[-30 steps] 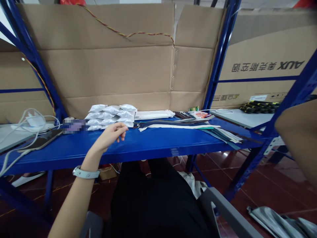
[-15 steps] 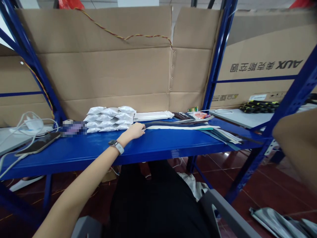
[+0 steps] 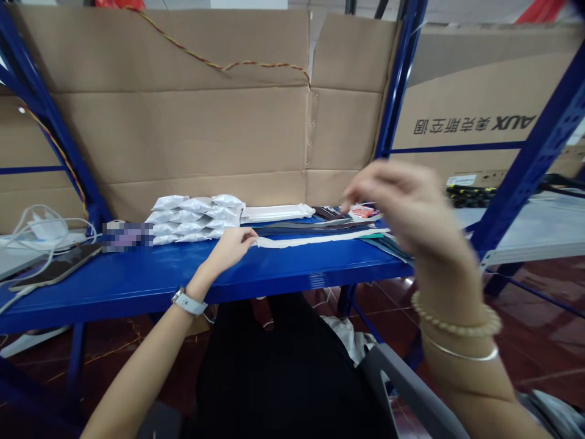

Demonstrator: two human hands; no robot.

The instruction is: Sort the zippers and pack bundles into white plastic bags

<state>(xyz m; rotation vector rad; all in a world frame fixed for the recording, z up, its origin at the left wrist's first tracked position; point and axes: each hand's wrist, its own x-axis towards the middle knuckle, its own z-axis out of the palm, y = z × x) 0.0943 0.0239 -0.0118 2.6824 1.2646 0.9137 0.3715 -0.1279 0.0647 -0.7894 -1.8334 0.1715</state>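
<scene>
Left hand (image 3: pixel 231 250) lies low on the shelf, fingers lightly curled, their tips at the left end of a long white fabric strip (image 3: pixel 315 240); whether they pinch it or only touch it is hard to tell. Right hand (image 3: pixel 395 207) is raised and motion-blurred above the far part of the strip, fingers bunched toward the thumb, and nothing clear shows between them, so its grip cannot be told. A beaded bracelet (image 3: pixel 457 316) and a thin bangle (image 3: pixel 461 352) circle the right wrist, a pale smartwatch (image 3: pixel 189 302) the left. The white strip lies lengthwise along a blue steel shelf (image 3: pixel 137 283), in front of darker strips (image 3: pixel 311 224) and just beside a stack of silver foil pouches (image 3: pixel 194 216). A white flat packet (image 3: pixel 276 213) sits behind the strip. Farther left are a dark tablet (image 3: pixel 55 271) and tangled white cables (image 3: pixel 39 235), with a cardboard sheet (image 3: pixel 183 134) behind everything.
</scene>
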